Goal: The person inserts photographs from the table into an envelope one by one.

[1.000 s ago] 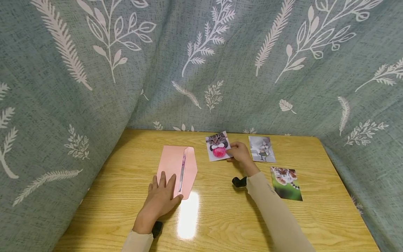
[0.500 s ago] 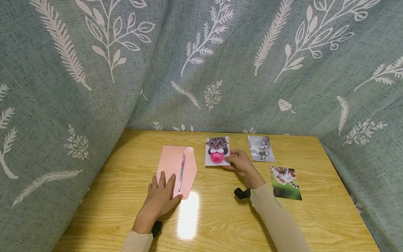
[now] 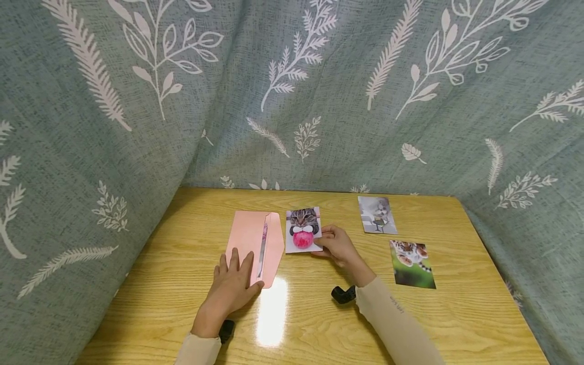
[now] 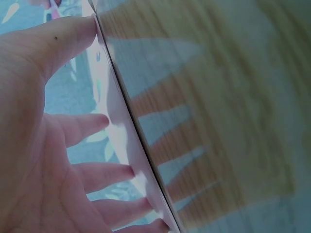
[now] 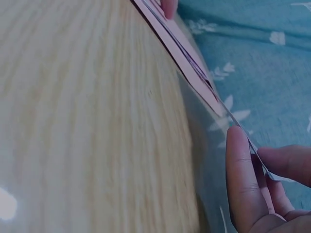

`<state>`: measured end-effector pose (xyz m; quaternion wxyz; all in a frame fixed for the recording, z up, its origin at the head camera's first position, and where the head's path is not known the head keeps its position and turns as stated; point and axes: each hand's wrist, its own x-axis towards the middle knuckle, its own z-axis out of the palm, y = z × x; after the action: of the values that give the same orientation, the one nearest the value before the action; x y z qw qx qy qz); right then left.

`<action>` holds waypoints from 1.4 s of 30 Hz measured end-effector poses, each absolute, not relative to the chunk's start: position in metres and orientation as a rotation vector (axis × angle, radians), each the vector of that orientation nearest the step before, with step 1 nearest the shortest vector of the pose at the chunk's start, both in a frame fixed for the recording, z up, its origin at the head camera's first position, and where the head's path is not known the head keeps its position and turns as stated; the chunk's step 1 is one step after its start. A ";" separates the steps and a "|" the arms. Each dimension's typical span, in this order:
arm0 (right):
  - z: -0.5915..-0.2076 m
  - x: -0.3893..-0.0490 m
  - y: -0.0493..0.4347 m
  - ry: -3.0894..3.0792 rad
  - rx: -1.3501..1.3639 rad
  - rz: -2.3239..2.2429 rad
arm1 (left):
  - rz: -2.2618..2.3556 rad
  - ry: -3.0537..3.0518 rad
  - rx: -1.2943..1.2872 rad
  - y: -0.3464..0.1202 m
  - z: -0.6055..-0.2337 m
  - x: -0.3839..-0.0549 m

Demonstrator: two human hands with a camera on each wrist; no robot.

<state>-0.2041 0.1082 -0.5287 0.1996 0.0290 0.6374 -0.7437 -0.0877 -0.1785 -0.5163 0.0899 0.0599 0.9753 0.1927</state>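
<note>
A pink envelope (image 3: 244,228) lies on the table with its flap folded out to the right; a strip of a picture shows in its opening. My left hand (image 3: 232,284) rests on the envelope's lower part with fingers spread, and in the left wrist view the fingertips (image 4: 99,120) touch its surface. Just right of the flap, my right hand (image 3: 339,248) pinches a photo of a cat with a pink ball (image 3: 303,230) by its lower right edge. In the right wrist view the photo (image 5: 238,121) appears edge-on between thumb and fingers, slightly above the table.
Two more photos lie on the right of the table (image 3: 310,314): a grey-toned picture (image 3: 377,215) farther back and a tiger photo (image 3: 412,263) nearer. A patterned blue-green curtain (image 3: 342,142) hangs around the back and sides.
My right hand has brought the cat photo left and nearer to me, toward the envelope flap, and the photo has turned straighter. The left hand stays in place on the envelope.
</note>
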 end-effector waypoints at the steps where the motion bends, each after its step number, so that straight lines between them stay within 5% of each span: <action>1: -0.529 -0.203 0.106 1.780 0.078 -2.079 | 0.573 2.900 0.178 -0.179 -0.516 -0.088; 42: -0.533 -0.182 0.044 1.761 0.026 -2.056 | 0.602 2.928 0.184 -0.179 -0.520 -0.087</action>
<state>-0.1824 0.0442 -0.5328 0.2155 0.0096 0.6350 -0.7418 -0.0869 -0.1795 -0.5195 0.0734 0.0612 0.9750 0.2004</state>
